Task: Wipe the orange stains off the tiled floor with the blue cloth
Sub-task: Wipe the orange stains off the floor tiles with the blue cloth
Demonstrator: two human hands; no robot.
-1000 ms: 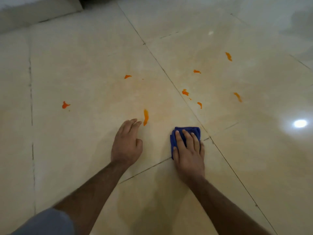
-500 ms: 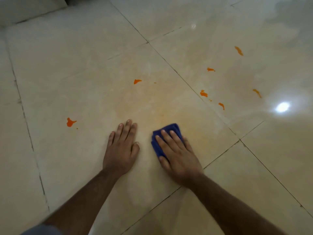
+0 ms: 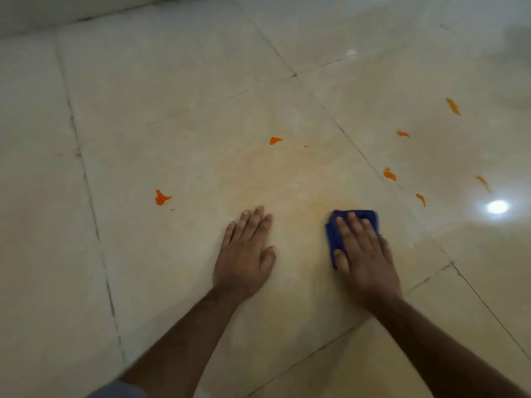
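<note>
The blue cloth (image 3: 352, 231) lay folded on the tiled floor (image 3: 172, 110), pinned flat under the right hand (image 3: 365, 254), whose grip was a spread palm with fingers pressing down on it, not curled round it. The left hand (image 3: 247, 254) rested flat on bare tile beside it, fingers apart, holding nothing. Orange stains (image 3: 162, 197) dotted the floor beyond both hands, one (image 3: 275, 140) farther ahead and several (image 3: 390, 175) to the right. A faint orange smear (image 3: 324, 202) lay just ahead of the cloth.
</note>
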